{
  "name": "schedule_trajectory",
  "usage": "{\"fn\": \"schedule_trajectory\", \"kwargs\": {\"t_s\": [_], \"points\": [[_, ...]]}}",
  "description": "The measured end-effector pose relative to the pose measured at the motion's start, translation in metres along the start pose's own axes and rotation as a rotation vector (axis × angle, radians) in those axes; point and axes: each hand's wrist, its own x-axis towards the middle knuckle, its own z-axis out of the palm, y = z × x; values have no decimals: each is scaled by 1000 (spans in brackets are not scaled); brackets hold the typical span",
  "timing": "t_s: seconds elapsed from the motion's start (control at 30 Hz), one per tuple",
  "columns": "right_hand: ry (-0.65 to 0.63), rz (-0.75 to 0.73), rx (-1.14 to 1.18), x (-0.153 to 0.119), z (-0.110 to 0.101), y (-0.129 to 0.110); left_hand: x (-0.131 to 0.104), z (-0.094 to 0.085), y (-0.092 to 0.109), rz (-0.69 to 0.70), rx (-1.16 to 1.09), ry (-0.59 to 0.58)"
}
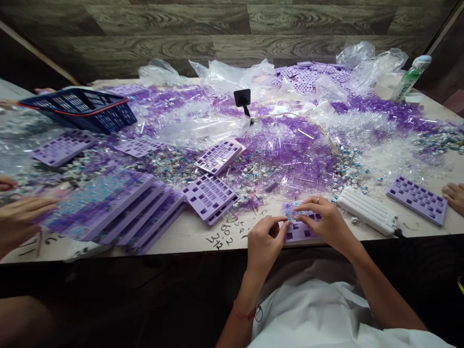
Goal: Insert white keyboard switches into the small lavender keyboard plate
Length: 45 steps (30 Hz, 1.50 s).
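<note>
A light purple keyboard-like plate (299, 236) with rows of square holes lies at the table's front edge, its upper part filled with blue and clear pieces. Over its left side is my left hand (265, 238), thumb and forefinger pinched at a small blue piece (289, 220). My right hand (326, 220), with a ring, reaches across the plate from the right. Its thumb and forefinger are bent together near the same spot; whether something is between them is hidden.
Stacked filled purple plates (145, 212), a blue basket (90, 113) and a co-worker's hand (25, 217) are at left. Empty plates (210, 195) lie nearer. A white power strip (368, 210), another plate (416, 199) and another person's hand (455, 195) are right. Loose purple pieces (290, 154) spread behind.
</note>
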Motion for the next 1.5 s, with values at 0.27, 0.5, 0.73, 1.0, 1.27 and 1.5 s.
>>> {"fn": "schedule_trajectory", "kwargs": {"t_s": [0.27,0.5,0.73,1.0,1.27,1.5], "points": [[-22,-29,-37,0,2,0,2,-1,-2,-38,-46,-26],[-48,-64,-153,0,5,0,3,-5,-3,-66,-130,-71],[-65,-91,-214,2,8,-1,5,-12,-3,-157,-280,-148],[-87,-109,-276,2,6,-4,4,-11,-4,-142,-258,-119],[-88,-152,-352,2,8,-5,5,-7,-7,-132,-247,-92],[-105,-205,-412,2,8,-8,7,-9,-3,-137,-221,-120]]}}
